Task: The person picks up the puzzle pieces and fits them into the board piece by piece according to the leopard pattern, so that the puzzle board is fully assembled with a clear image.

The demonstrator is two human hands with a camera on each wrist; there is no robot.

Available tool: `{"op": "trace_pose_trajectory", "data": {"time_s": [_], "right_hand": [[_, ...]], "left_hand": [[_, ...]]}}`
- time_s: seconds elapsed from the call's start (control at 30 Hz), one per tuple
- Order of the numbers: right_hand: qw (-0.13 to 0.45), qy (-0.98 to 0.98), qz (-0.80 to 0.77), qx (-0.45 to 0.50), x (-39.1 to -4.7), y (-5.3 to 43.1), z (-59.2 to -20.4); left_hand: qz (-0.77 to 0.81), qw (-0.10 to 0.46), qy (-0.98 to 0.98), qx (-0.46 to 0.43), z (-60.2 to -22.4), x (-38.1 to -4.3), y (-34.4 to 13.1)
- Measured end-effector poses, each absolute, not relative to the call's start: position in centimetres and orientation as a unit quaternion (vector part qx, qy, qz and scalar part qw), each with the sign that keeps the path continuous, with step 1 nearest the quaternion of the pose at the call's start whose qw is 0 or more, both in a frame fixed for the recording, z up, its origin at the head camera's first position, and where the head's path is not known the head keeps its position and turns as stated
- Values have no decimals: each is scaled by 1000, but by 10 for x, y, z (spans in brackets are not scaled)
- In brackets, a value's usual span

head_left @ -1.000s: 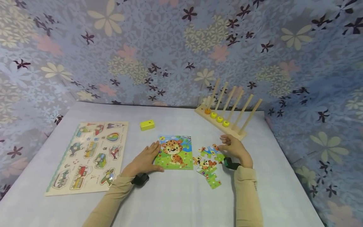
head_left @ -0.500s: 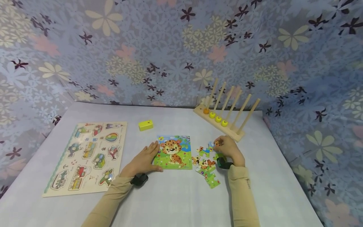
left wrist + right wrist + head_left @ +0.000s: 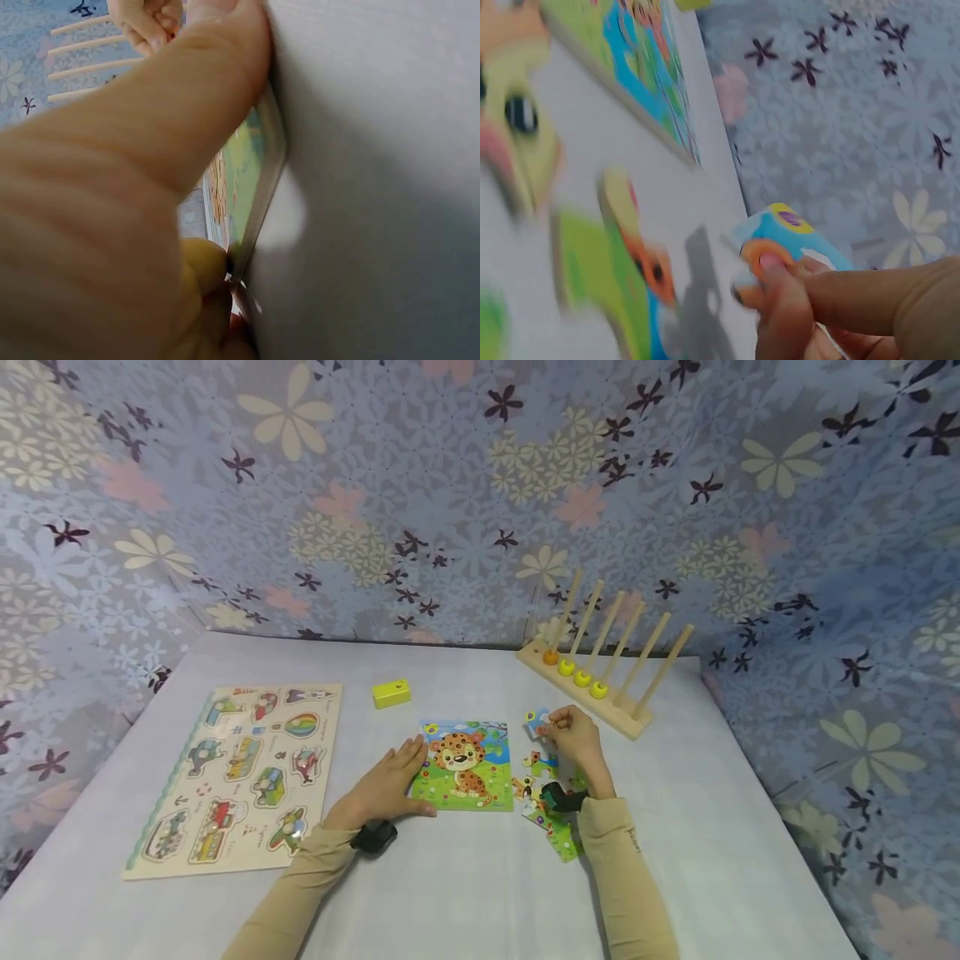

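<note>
My left hand [image 3: 387,782] lies along the left side of a square leopard picture board [image 3: 472,785], fingers straight and thumb at its near corner. The left wrist view shows the thumb and a fingertip against the edge of the board [image 3: 255,180]. My right hand [image 3: 577,739] pinches a blue and orange puzzle piece [image 3: 814,244] between thumb and fingers. It is held up off the table, casting a shadow there. Below that hand lie several loose puzzle pieces [image 3: 542,762], partly hidden by the wrist and its camera.
A wooden peg board with vehicle pictures [image 3: 247,768] lies on the left. Behind the picture board sits a yellow block [image 3: 392,694]. At back right stands a wooden rack [image 3: 622,718] with upright pegs and several beads. A flowered cloth [image 3: 450,510] hangs behind the table.
My right hand has picked up a puzzle piece from the far right of the loose pieces and moved it left and up. The left hand has stayed on the picture board.
</note>
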State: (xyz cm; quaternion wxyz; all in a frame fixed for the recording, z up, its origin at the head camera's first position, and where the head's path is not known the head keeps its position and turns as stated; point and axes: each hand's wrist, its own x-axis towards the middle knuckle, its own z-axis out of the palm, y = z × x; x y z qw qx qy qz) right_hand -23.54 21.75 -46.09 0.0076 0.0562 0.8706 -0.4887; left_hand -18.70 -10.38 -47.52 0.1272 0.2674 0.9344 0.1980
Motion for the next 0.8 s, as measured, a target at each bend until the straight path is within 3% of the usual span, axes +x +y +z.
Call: {"op": "trace_pose_trajectory", "data": {"time_s": [0.37, 0.57, 0.8], "right_hand": [[54, 788, -611, 55, -244, 161, -458], [75, 801, -594, 26, -244, 124, -462], [54, 850, -524, -25, -238, 90, -469]], "left_hand": [[201, 126, 934, 266, -478, -189, -106], [200, 125, 935, 265, -477, -189, -105], [201, 123, 934, 267, -475, -188, -105]]}}
